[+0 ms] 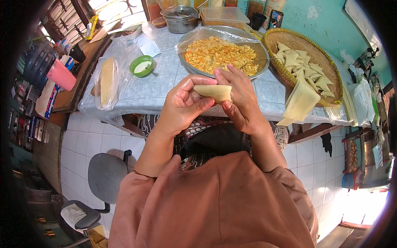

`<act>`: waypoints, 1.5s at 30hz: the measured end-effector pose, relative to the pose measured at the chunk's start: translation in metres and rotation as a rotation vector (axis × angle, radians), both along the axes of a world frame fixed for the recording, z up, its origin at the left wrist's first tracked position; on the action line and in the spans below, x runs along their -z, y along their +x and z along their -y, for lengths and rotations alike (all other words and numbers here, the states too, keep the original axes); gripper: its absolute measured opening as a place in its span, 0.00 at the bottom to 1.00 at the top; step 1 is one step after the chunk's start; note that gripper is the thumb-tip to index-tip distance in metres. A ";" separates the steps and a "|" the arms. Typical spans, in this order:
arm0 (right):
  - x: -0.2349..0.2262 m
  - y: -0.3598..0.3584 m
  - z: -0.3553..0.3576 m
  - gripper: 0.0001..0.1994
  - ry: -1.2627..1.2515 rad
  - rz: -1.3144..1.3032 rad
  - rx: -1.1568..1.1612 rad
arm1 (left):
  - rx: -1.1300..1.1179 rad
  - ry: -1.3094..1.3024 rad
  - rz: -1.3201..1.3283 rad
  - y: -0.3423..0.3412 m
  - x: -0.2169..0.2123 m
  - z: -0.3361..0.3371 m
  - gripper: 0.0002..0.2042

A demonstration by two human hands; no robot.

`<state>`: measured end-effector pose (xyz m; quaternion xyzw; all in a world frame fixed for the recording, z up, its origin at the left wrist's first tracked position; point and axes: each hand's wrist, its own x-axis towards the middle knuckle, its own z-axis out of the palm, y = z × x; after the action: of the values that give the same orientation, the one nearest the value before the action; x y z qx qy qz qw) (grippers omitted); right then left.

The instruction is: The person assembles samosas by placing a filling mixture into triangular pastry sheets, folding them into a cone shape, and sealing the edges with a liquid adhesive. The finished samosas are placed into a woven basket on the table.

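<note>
Above the table's near edge, a pale folded pastry wrapper (210, 90) is held up between both hands. My left hand (181, 101) pinches its left part, thumb in front and fingers curled behind. My right hand (247, 99) closes about the right end, with the thumb low and the fingers on the far side. Whether filling lies inside the wrapper cannot be seen. Just beyond the hands, a large metal bowl (264, 62) contains crumbly yellow-orange filling (215, 51) and a spoon. Folded triangular pastries (308, 68) are piled in a round woven tray (277, 35) on the right.
Flat wrapper sheets (304, 98) drape over the tray's near rim. At left are a green bowl (137, 71) of white paste and a plastic bag (108, 89) with wrapper strips. A lidded pot (180, 25) and a plastic container (223, 17) stand behind. An office chair (106, 173) is lower left.
</note>
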<state>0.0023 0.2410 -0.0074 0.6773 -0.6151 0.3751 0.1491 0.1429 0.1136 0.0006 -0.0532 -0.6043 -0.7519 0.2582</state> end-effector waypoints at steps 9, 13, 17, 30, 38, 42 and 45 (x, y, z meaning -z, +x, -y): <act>0.014 0.011 0.008 0.27 -0.166 0.708 -0.187 | -0.330 -0.312 -0.031 -0.010 0.005 -0.021 0.12; 0.009 0.007 0.007 0.26 -0.257 0.775 -0.114 | -0.306 0.067 0.062 -0.014 0.003 -0.019 0.11; 0.005 0.005 -0.006 0.21 -0.129 0.307 0.148 | -0.353 0.267 0.090 -0.016 0.003 -0.012 0.11; -0.006 0.019 -0.005 0.22 -0.135 0.183 0.230 | -0.490 0.071 -0.068 -0.016 0.004 -0.008 0.11; -0.012 0.029 -0.005 0.19 -0.074 0.128 0.283 | -0.505 -0.073 -0.027 -0.010 0.010 -0.008 0.11; -0.005 0.022 -0.003 0.18 -0.081 0.265 0.148 | -0.501 -0.110 -0.005 -0.007 0.008 -0.006 0.10; -0.004 0.017 -0.002 0.18 -0.108 0.396 0.018 | -0.459 -0.152 0.035 -0.007 0.010 -0.004 0.10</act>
<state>0.0189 0.2430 -0.0035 0.5758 -0.6174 0.5320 0.0646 0.1362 0.1175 -0.0095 0.0793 -0.6596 -0.6268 0.4070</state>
